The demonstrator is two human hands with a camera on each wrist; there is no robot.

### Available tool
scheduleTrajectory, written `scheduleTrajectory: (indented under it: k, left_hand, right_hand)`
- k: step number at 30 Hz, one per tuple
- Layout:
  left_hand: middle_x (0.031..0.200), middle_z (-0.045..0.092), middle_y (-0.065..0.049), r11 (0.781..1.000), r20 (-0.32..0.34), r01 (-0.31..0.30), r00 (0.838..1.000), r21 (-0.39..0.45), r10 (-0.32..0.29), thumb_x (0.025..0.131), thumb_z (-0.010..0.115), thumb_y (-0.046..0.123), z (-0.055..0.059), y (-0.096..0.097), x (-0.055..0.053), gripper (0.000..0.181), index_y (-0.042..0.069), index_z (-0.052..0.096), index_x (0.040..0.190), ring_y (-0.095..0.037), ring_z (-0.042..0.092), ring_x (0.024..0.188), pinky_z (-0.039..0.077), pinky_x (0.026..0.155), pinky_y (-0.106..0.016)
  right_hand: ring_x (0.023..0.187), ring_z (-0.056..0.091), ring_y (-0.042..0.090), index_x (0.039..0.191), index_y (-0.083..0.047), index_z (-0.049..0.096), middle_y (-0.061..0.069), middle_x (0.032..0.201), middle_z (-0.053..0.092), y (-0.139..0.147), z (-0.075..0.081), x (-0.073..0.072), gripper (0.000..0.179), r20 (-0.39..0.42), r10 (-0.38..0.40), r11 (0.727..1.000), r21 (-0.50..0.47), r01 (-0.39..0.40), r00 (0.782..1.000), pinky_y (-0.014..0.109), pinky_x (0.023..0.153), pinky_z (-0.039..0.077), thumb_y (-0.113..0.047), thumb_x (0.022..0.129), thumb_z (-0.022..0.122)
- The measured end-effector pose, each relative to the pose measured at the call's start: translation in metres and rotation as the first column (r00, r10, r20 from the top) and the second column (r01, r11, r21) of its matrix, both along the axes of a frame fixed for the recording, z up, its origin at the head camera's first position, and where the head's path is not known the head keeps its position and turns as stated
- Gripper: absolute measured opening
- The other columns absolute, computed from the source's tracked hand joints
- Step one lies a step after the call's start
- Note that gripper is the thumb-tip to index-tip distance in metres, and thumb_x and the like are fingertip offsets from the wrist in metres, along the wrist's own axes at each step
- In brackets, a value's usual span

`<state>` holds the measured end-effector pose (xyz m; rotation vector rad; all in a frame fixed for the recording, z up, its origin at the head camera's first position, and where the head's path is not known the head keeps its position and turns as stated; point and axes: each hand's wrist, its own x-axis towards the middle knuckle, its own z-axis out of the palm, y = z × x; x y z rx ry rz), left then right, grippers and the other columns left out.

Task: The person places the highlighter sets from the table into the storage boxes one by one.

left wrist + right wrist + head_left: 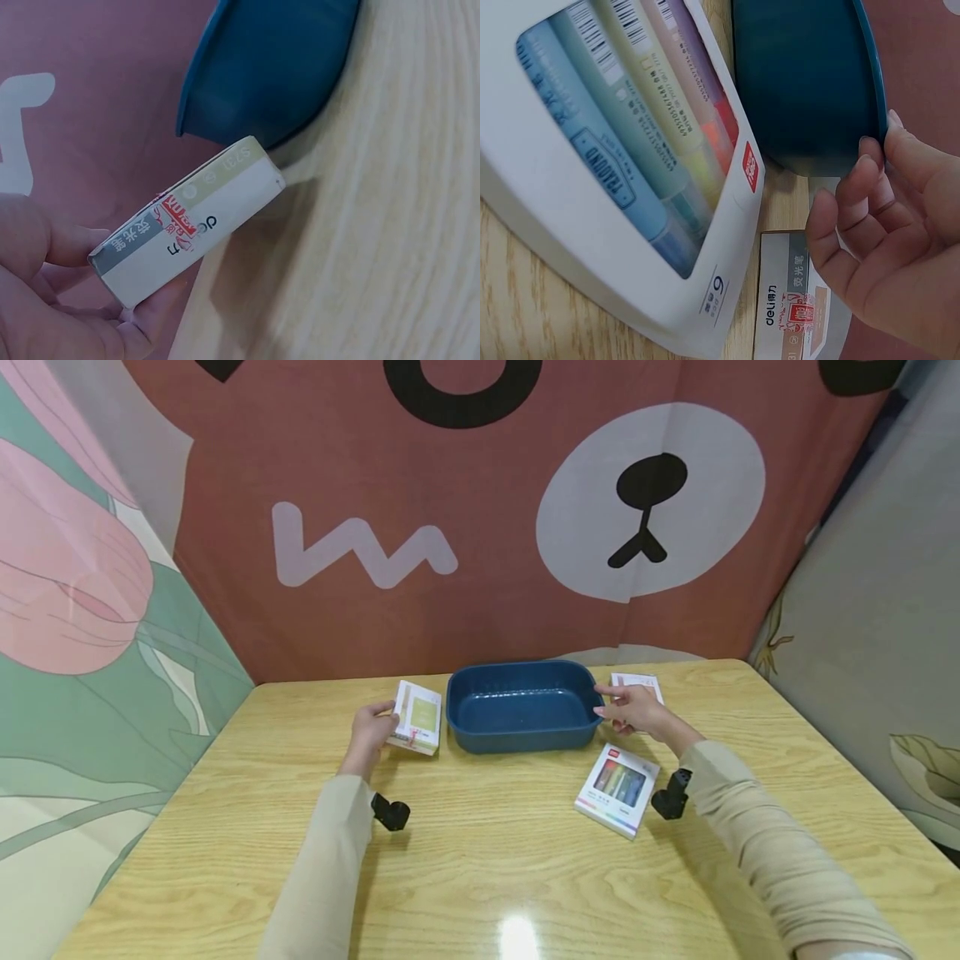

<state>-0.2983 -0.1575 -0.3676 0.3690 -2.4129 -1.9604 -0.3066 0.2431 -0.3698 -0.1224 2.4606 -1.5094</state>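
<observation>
My left hand (369, 732) grips a white highlighter box (417, 720) with a yellow-green panel by its left edge, just left of the blue plastic bin (525, 742). In the left wrist view, thumb and fingers pinch one end of this box, which is tilted and casts a shadow on the wood. My right hand (639, 708) pinches the bin's right rim, thumb on one side and fingertips on the other in the right wrist view. Partly hidden behind that hand lies another highlighter box (781, 304). A windowed box of coloured highlighters (619, 790) lies in front of it.
The light wooden table (480, 843) carries everything. A reddish cloth with a bear print (480, 618) hangs behind its far edge, close to the bin. Patterned cloths flank both sides. A small black camera (390, 812) sits at each wrist.
</observation>
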Motion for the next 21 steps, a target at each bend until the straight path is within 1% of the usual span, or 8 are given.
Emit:
scheduleTrajectory:
  k: [2,3,6,9,10,14,17,21]
  left_hand:
    - [0.104,0.054,-0.026,1.000,-0.013,-0.017,1.000,-0.004,0.017,0.088,0.045,0.000,0.002,0.000,-0.001,0.039,-0.005,0.046,0.127,-0.015,0.056,0.067,0.048,0.056,-0.023]
    - [0.105,0.054,-0.026,1.000,-0.018,-0.024,1.000,-0.002,0.023,0.088,0.045,0.000,0.003,0.000,-0.001,0.039,-0.005,0.046,0.127,-0.016,0.056,0.070,0.047,0.056,-0.021]
    - [0.110,0.052,-0.026,0.999,-0.029,-0.036,0.999,0.013,0.036,0.088,0.045,0.000,0.007,0.001,-0.002,0.040,-0.005,0.046,0.127,-0.020,0.055,0.079,0.046,0.056,-0.019]
    - [0.113,0.051,-0.025,0.999,-0.050,-0.043,0.998,0.028,0.045,0.088,0.045,0.000,0.011,0.002,-0.001,0.039,-0.005,0.046,0.127,-0.025,0.054,0.087,0.046,0.057,-0.019]
    - [0.114,0.051,-0.025,0.998,-0.055,-0.046,0.997,0.033,0.048,0.088,0.045,0.000,0.013,0.003,-0.001,0.039,-0.005,0.046,0.127,-0.025,0.054,0.088,0.046,0.057,-0.019]
    - [0.116,0.050,-0.024,0.997,-0.072,-0.051,0.996,0.055,0.055,0.089,0.046,0.001,0.019,0.005,0.000,0.038,-0.005,0.046,0.127,-0.028,0.053,0.093,0.048,0.060,-0.020]
    - [0.118,0.049,-0.023,0.995,-0.076,-0.058,0.995,0.076,0.064,0.089,0.046,0.002,0.023,0.007,0.000,0.039,-0.003,0.046,0.127,-0.028,0.053,0.095,0.048,0.062,-0.021]
    - [0.119,0.048,-0.022,0.992,-0.090,-0.074,0.992,0.099,0.083,0.089,0.047,0.002,0.027,0.009,0.001,0.038,-0.003,0.047,0.127,-0.027,0.052,0.095,0.048,0.063,-0.020]
  right_hand:
    - [0.051,0.045,0.015,0.138,-0.001,0.031,0.004,0.061,0.047,0.001,-0.001,0.001,0.059,-0.007,0.007,1.000,-0.014,-0.007,1.000,0.027,0.048,0.039,-0.014,0.087,0.059]
    - [0.050,0.046,0.015,0.137,-0.002,0.033,0.005,0.060,0.047,0.002,-0.001,0.001,0.059,-0.024,0.027,0.999,-0.045,-0.029,0.999,0.027,0.047,0.040,-0.015,0.086,0.060]
    - [0.049,0.046,0.013,0.136,-0.001,0.035,0.004,0.059,0.049,0.004,-0.002,0.002,0.062,-0.057,0.056,0.995,-0.080,-0.060,0.997,0.026,0.045,0.039,-0.018,0.084,0.063]
    - [0.048,0.046,0.013,0.136,0.001,0.034,0.004,0.058,0.051,0.003,-0.002,0.002,0.060,-0.055,0.045,0.996,-0.077,-0.049,0.997,0.026,0.044,0.040,-0.014,0.085,0.062]
    - [0.049,0.046,0.013,0.136,0.002,0.033,0.004,0.058,0.050,0.002,-0.002,0.002,0.059,-0.044,0.023,0.999,-0.047,-0.025,0.999,0.026,0.045,0.039,-0.012,0.086,0.061]
    - [0.049,0.046,0.014,0.137,0.000,0.032,0.004,0.057,0.050,0.000,-0.002,0.001,0.055,-0.025,-0.007,1.000,0.000,0.007,1.000,0.027,0.045,0.040,-0.009,0.088,0.057]
    - [0.049,0.046,0.014,0.137,0.000,0.031,0.006,0.058,0.051,0.000,-0.002,0.001,0.055,-0.022,-0.001,1.000,-0.010,0.000,1.000,0.028,0.046,0.039,-0.009,0.089,0.056]
    - [0.049,0.045,0.014,0.138,0.001,0.029,0.009,0.062,0.052,0.001,-0.001,0.001,0.056,-0.017,0.015,0.999,-0.044,-0.016,1.000,0.028,0.046,0.038,-0.007,0.089,0.054]
